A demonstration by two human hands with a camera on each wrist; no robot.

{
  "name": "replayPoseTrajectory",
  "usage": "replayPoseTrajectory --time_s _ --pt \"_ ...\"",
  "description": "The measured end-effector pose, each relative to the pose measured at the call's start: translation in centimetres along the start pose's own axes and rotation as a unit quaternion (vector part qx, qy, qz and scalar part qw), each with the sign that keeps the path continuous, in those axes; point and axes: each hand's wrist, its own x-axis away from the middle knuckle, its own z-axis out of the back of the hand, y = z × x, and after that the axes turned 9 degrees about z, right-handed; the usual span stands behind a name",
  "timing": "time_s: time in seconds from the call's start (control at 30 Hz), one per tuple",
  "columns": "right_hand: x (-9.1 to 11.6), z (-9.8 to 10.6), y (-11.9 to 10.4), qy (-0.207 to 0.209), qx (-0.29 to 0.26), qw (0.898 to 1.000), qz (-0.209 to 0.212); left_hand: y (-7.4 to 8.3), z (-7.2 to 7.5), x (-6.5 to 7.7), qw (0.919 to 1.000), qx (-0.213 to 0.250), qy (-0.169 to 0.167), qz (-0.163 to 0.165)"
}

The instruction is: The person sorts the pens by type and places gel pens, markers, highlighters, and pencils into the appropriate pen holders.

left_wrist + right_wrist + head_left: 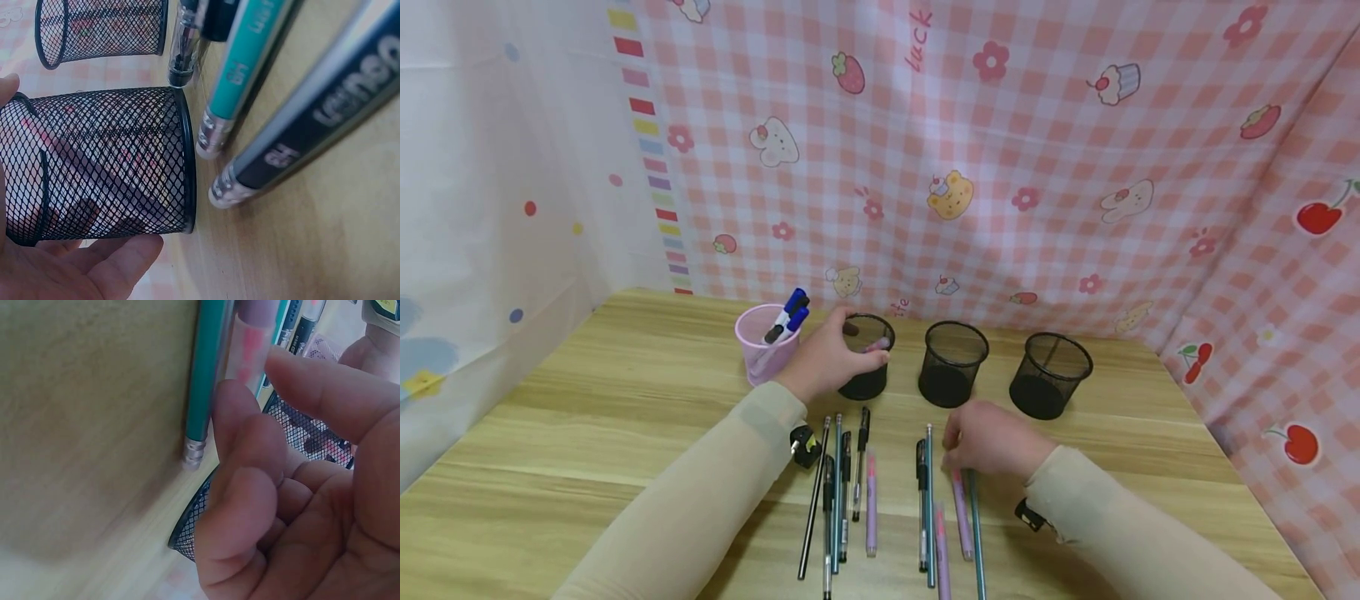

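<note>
My left hand (829, 360) grips a black mesh pen cup (863, 386), its fingers wrapped behind the mesh. Inside that cup leans a purple highlighter (103, 167), seen through the mesh in the left wrist view. On the table, my right hand (1000, 437) pinches the pink-tipped cap end of another purple highlighter (962, 518) between thumb and forefinger. Beside it lies a teal pencil (205, 375) with its eraser end toward the cups. Further left are a second teal pencil (931, 517), a black gel pen (922, 500) and a purple highlighter (943, 554).
Two more black mesh cups, a middle one (947, 383) and a right one (1041, 393), stand along the back. A pink cup (752, 354) at left holds several markers (792, 315). Black pencil (812, 512), gel pens (861, 467) and highlighter (871, 512) lie centre-left.
</note>
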Motion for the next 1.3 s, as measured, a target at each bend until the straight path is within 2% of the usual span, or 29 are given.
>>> replayPoseTrajectory --time_s 0.47,0.83,0.93,1.3 --pt "-0.7 -0.2 0.0 -0.036 -0.014 0.999 -0.014 0.2 -0.1 -0.1 0.9999 -0.01 0.009 0.001" --pt "-1.1 0.2 -0.2 -0.07 -0.042 0.997 -0.003 0.2 0.0 0.0 0.9999 -0.012 0.009 0.004" --pt "-1.3 0.0 -0.3 -0.074 -0.038 0.997 0.002 0.2 0.0 0.0 1.0 -0.006 0.006 0.003" --pt "-1.3 -0.2 -0.7 -0.071 -0.031 0.997 -0.019 0.2 -0.1 0.1 0.9999 -0.009 0.009 0.0"
